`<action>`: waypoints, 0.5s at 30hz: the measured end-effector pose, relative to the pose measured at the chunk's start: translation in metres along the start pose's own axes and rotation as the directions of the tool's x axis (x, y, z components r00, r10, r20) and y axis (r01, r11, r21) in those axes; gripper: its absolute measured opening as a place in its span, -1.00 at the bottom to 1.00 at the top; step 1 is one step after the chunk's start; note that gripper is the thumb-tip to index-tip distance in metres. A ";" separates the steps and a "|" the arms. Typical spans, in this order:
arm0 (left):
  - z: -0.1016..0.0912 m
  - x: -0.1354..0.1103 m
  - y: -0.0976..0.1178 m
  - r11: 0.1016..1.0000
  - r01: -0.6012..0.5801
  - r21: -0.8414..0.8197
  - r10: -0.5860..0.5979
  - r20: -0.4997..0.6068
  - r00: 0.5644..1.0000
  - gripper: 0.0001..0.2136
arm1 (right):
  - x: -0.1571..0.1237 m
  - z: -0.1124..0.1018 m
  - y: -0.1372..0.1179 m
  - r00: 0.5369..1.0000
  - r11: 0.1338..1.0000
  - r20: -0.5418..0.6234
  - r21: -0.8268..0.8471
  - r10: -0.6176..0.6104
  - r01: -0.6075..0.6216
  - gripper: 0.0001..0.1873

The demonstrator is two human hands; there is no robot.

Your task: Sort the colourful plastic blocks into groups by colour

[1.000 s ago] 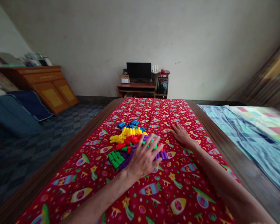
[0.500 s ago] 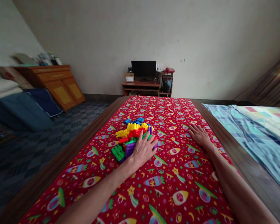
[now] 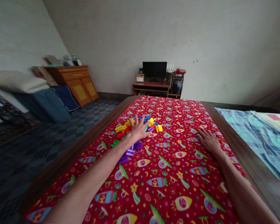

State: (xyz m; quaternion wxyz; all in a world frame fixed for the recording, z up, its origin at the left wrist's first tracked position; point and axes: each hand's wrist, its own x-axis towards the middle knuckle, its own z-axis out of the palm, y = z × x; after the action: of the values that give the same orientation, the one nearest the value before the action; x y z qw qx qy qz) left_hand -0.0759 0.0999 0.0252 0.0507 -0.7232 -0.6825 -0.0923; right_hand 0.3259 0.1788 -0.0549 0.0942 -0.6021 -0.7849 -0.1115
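My left hand (image 3: 138, 128) lies spread over a pile of plastic toy building blocks, fingers apart and pointing away from me. Yellow blocks (image 3: 121, 128) and red blocks (image 3: 121, 134) show to its left. Purple blocks (image 3: 130, 152) are nearer to me, beside the left forearm. A small yellow block (image 3: 158, 128) sits at the pile's right side. Some blue and green pieces peek out around the fingers; the hand hides part of the pile. My right hand (image 3: 208, 140) rests flat on the red patterned cloth (image 3: 163, 183), open, holding nothing, well right of the blocks.
The cloth covers a table with a dark wooden edge (image 3: 224, 124). Beyond stands a desk with a monitor (image 3: 154, 71) and a red telephone (image 3: 180, 71). A wooden cabinet (image 3: 77, 82) is at the left. A bed with a blue sheet (image 3: 249, 133) adjoins on the right.
My left hand has moved forward over the pile, its fingers spreading wider. The blocks lie differently, with yellow ones now at the right side. My right hand stays flat; the view has turned slightly left.
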 end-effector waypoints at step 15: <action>-0.035 -0.051 -0.058 0.919 -0.109 -0.378 0.115 -0.006 0.993 -0.47 | 0.000 0.003 0.000 0.998 0.997 -0.008 0.057 0.057 -0.056 -0.42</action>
State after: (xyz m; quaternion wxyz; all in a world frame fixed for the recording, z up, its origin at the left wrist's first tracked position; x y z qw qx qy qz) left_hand -0.1382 0.0466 0.0457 -0.0899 -0.7579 -0.6101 -0.2128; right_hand 0.3255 0.1801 -0.0581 0.1180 -0.6206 -0.7700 -0.0894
